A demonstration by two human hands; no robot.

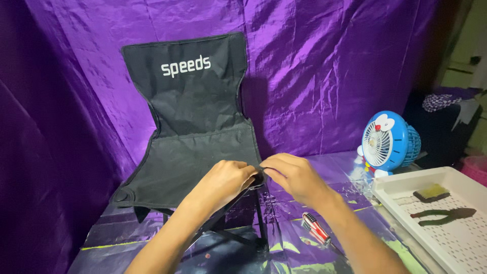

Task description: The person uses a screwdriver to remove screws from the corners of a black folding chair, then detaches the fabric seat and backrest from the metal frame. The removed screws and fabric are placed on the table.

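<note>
Purple sheeting (329, 66) hangs as backdrop behind everything and also covers the counter (152, 233); small black folding chair (193, 127) stands on the counter left of centre, backrest upright with white lettering, seat sloping toward the camera. All places below relative to the chair: white perforated tray (456, 238) far to its right at the counter's edge, holding dark pliers (444, 215) and a small dark block with a greenish top (431, 193); round blue-and-white desk fan (388, 142) to the chair's right, behind the tray, facing left-ish; screwdriver with striped red-white-blue handle (315, 229) lies on the counter just right of the chair's front leg, below the right forearm. Both hands meet at the chair's front right seat corner: left hand (228, 180) curled, fingers pressed down over the seat edge fabric, gripping it; right hand (294, 175) comes in from the right, thumb and fingertips pinching the same corner of black fabric, touching the left hand's fingers. What exactly sits between the fingertips is hidden by the hands. Chair frame legs show dark under the seat, crossing below the forearms
</note>
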